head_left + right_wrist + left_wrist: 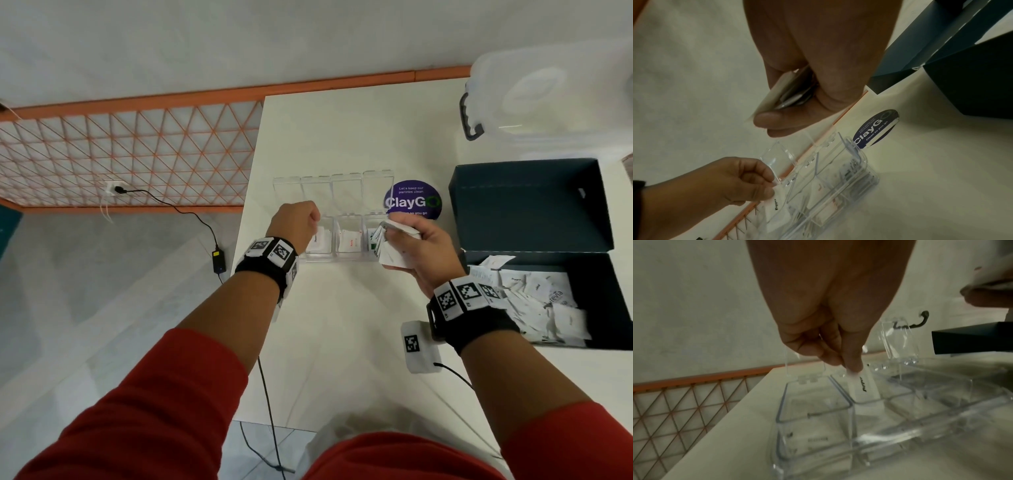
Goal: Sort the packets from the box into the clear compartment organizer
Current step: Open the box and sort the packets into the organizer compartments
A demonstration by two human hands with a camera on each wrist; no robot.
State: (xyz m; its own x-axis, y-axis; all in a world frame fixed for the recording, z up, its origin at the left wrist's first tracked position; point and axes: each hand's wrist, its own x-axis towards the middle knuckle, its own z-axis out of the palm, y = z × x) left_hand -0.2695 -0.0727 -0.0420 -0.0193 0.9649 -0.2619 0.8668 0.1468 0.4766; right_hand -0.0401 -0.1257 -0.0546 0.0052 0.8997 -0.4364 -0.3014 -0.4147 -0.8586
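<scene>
The clear compartment organizer (pixel 346 255) stands mid-table with its lids raised. My left hand (pixel 313 228) pinches a white packet (pixel 864 387) with black lettering, its lower end inside the second compartment from the left (pixel 869 402). That pinch on the packet (pixel 777 209) also shows in the right wrist view. Other compartments hold white packets (pixel 351 241). My right hand (pixel 397 236) grips a stack of packets (pixel 789 92) above the organizer's right end. The dark box (pixel 603 274) at the right lies open with several white packets (pixel 548 301) inside.
A purple ClayGo sticker (pixel 412 200) lies behind the organizer. A translucent lidded bin (pixel 548 99) stands at the far right. A white tagged device (pixel 419 346) with a cable sits under my right wrist. The table's left edge (pixel 248 205) runs beside an orange lattice railing (pixel 130 154).
</scene>
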